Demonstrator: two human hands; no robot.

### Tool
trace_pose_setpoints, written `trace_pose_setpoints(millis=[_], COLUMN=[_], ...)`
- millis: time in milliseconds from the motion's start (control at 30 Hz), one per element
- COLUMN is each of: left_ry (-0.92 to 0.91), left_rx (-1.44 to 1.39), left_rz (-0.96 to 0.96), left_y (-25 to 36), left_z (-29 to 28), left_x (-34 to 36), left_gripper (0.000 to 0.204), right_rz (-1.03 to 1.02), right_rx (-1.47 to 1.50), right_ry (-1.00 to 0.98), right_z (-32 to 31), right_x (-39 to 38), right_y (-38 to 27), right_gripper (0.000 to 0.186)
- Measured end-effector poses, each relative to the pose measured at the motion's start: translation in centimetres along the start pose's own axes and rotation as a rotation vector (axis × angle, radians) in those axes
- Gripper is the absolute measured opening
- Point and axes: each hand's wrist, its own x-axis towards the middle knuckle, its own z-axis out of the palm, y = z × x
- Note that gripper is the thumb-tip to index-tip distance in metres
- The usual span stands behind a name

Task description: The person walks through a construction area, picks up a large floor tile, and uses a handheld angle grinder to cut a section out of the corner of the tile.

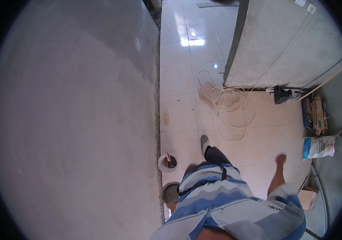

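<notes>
L grip (172, 205) by bucket (163, 192), R grip (281, 159) out over floor (265, 140)

Bucket, w/ grey mix (172, 193) in it, was low on my L, btwn my shirt (219, 192) & the wall (79, 120). My L grip was right at its near edge, mostly hidden; couldn't tell if spread or pinching the rim. My R grip was well out to the R, above the floor, blurred; couldn't tell if spread or pressed together. White pail (160, 165) w/ tools (168, 159) stood just fwd of the bucket, also by the wall. One shoe (205, 141) showed on the floor ahead. Pale cord (229, 105) lay in loose loops further fwd. Far R: sack (319, 147), wood (319, 116) just beyond, box (307, 199) nearer me.
</notes>
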Motion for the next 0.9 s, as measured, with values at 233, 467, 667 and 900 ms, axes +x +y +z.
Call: trace_pose_setpoints(millis=[233, 467, 667, 900], left_ry=[0.006, -0.050, -0.087, -0.112], left_rx=[-0.042, -0.139, -0.194, -0.255], left_rz=[-0.011, -0.033, -0.071, -0.095], left_y=[20.6, 45.2, 64.9, 86.4], left_z=[-1.8, -0.4, -2.4, -5.6], left_x=[7.8, 21.1, 30.5, 40.0], left_gripper=[0.027, 0.028, 0.028, 0.028], right_rz=[-0.130, 0.289, 0.078, -0.195], right_rx=[0.423, 0.508, 0.043, -0.729], right_ry=[-0.394, 0.411, 0.659, 0.358], right_z=[48.1, 71.3, 71.5, 67.3], right_x=[-1.6, 0.0, 9.8, 5.2], right_y=[-40.2, -67.8, -72.2, -77.3], right_gripper=[0.120, 0.081, 0.052, 0.038])
